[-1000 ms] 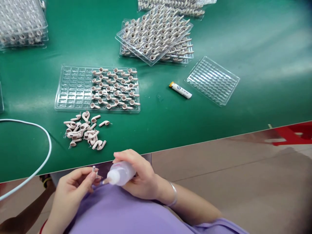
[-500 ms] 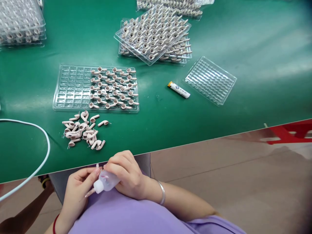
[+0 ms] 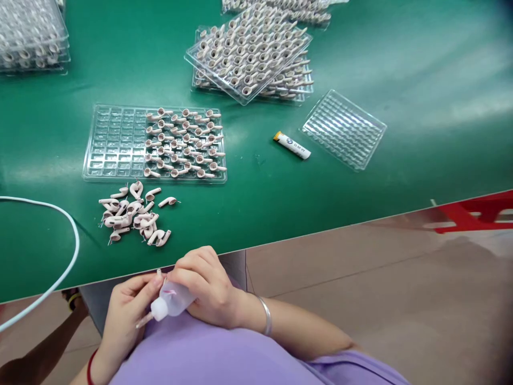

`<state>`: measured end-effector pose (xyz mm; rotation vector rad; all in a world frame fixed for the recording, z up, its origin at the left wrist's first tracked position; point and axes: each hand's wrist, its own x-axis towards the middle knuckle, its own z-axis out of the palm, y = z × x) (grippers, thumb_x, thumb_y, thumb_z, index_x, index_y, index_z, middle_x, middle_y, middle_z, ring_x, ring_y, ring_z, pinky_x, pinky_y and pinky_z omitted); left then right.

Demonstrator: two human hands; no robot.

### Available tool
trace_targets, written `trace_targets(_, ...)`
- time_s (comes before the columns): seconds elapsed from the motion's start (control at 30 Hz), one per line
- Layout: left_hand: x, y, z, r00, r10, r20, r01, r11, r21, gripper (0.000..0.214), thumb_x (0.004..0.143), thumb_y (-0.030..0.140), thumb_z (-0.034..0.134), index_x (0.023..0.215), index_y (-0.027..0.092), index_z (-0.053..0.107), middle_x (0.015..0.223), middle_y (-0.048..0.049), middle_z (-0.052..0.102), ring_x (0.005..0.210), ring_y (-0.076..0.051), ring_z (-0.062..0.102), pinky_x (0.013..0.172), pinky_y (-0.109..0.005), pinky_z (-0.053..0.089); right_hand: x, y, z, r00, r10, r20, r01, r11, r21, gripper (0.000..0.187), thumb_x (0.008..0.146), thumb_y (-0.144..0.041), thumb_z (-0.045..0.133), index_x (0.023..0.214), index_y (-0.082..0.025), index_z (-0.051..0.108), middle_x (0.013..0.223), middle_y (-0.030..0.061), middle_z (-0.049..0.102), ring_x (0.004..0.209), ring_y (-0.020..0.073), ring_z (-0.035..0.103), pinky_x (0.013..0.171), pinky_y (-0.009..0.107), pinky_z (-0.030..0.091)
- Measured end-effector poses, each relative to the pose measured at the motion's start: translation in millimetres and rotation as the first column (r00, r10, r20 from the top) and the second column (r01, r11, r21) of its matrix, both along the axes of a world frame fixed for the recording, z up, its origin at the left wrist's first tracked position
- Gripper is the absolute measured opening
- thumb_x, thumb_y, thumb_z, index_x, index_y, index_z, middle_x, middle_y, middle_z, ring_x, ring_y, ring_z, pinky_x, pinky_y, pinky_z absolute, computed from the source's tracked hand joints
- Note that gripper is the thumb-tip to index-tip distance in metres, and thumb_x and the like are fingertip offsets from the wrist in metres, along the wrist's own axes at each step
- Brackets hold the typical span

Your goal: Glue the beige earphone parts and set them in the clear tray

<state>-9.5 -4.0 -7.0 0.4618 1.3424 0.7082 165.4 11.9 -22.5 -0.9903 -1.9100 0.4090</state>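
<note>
My right hand [image 3: 208, 286] is closed round a small clear squeeze bottle [image 3: 170, 300], its white nozzle pointing down and left. My left hand [image 3: 126, 307] pinches a small pale earbud shell [image 3: 158, 274] between fingertips, right beside the bottle's nozzle. Both hands are held over my lap, just below the near edge of the green table [image 3: 280, 192]. A loose pile of pale earbud shells [image 3: 134, 214] lies on the table just ahead of my hands. Behind it a clear plastic tray [image 3: 116, 144] has its right half filled with shells.
Stacked full trays [image 3: 248, 51] sit further back, more trays [image 3: 32, 35] at the far left. An empty clear tray [image 3: 343, 130] and a white lighter [image 3: 292, 145] lie to the right. A white cable [image 3: 60, 219] loops at the left. A red stool [image 3: 476, 214] stands on the floor.
My right hand turned the bottle from pointing at the shell to nozzle down and left, and moved leftward. The left hand still pinches the shell.
</note>
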Motion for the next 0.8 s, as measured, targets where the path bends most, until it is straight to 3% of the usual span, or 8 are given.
trace_targets(0.17, 3, 2, 5.2, 0.998, -0.006, 0.055, 0.009, 0.998, -0.062, 0.03, 0.064, 0.042, 0.083, 0.082, 0.018, 0.08, 0.058, -0.0021, 0.066, 0.043, -0.006, 0.042, 0.043, -0.019, 0.038, 1, 1, 1.0, 1.0, 0.012, -0.003, -0.012, 1.0, -0.005, 0.009, 0.089, -0.014, 0.054, 0.096, -0.017, 0.058, 0.081, 0.0042, 0.067, 0.073, 0.0164, 0.059, 0.068, 0.033, 0.043)
trace_targets(0.33, 5, 6, 17.1, 0.994, -0.005, 0.108, 0.007, 1.0, -0.011, 0.026, 0.064, 0.041, 0.083, 0.074, 0.017, 0.079, 0.059, -0.0034, 0.066, 0.054, -0.01, 0.053, 0.053, -0.02, 0.046, 5, 3, 4.2, 0.986, 0.002, -0.167, -0.011, 0.998, -0.055, 0.023, 0.084, -0.014, 0.06, 0.106, -0.018, 0.055, 0.085, 0.0064, 0.065, 0.074, 0.0174, 0.06, 0.064, 0.031, 0.049)
trace_targets(0.6, 2, 3, 23.6, 0.969, -0.199, 0.148, 0.192, 0.979, 0.065, 0.022, 0.07, 0.039, 0.079, 0.071, 0.018, 0.078, 0.064, -0.0059, 0.07, 0.06, -0.015, 0.06, 0.06, -0.024, 0.049, 11, 2, 13.4, 0.926, -0.039, -0.375, -0.078, 0.953, -0.292, 0.032, 0.077, -0.014, 0.071, 0.103, -0.022, 0.055, 0.087, 0.0037, 0.062, 0.077, 0.0166, 0.061, 0.068, 0.029, 0.052)
trace_targets(0.8, -4, 7, 28.4, 0.912, -0.408, 0.047, 0.391, 0.898, 0.201, 0.026, 0.079, 0.04, 0.071, 0.068, 0.018, 0.077, 0.065, -0.0071, 0.07, 0.061, -0.016, 0.06, 0.058, -0.023, 0.047, 16, 0, 21.1, 0.881, -0.046, -0.472, -0.211, 0.853, -0.477, 0.027, 0.076, -0.02, 0.075, 0.095, -0.023, 0.056, 0.087, 0.0013, 0.061, 0.074, 0.0139, 0.06, 0.067, 0.027, 0.05)
